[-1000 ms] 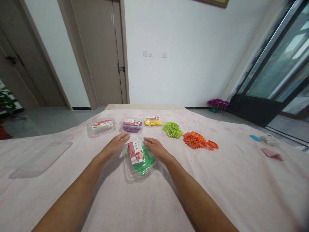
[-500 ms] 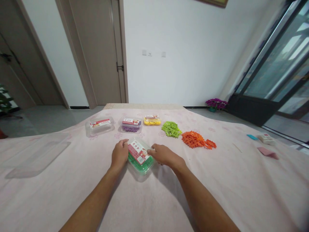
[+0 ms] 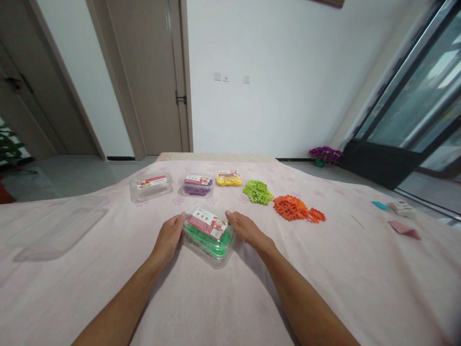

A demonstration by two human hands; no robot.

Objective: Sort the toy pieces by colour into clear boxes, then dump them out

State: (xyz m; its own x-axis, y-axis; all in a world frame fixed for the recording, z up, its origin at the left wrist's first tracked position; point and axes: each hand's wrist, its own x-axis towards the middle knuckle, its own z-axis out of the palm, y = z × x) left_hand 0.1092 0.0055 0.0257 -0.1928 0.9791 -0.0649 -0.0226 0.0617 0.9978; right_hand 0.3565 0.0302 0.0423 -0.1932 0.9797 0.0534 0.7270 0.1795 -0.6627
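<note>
A clear plastic clamshell box (image 3: 207,235) with a red and white label and green pieces inside lies in front of me, its lid down. My left hand (image 3: 169,239) grips its left end, thumb along the upper edge. At the opposite end my right hand (image 3: 247,228) holds the right side, thumb near the lid's far corner. Both hands' other fingers are largely hidden behind the box. Beyond it are a box of purple pieces (image 3: 197,186), a box of yellow pieces (image 3: 229,179) and a labelled clear box (image 3: 151,186) with no coloured pieces visible.
Light green pieces (image 3: 258,192) and orange pieces (image 3: 291,207) lie in loose piles to the right. A large transparent tray or lid (image 3: 59,226) rests on the left. At far right are a pink cloth (image 3: 404,228), a blue item (image 3: 380,205) and a white packet (image 3: 401,208).
The box of green pieces has been turned slightly, so its long side now faces me more. My left hand has shifted a little left and the right hand's thumb has moved off the label.
</note>
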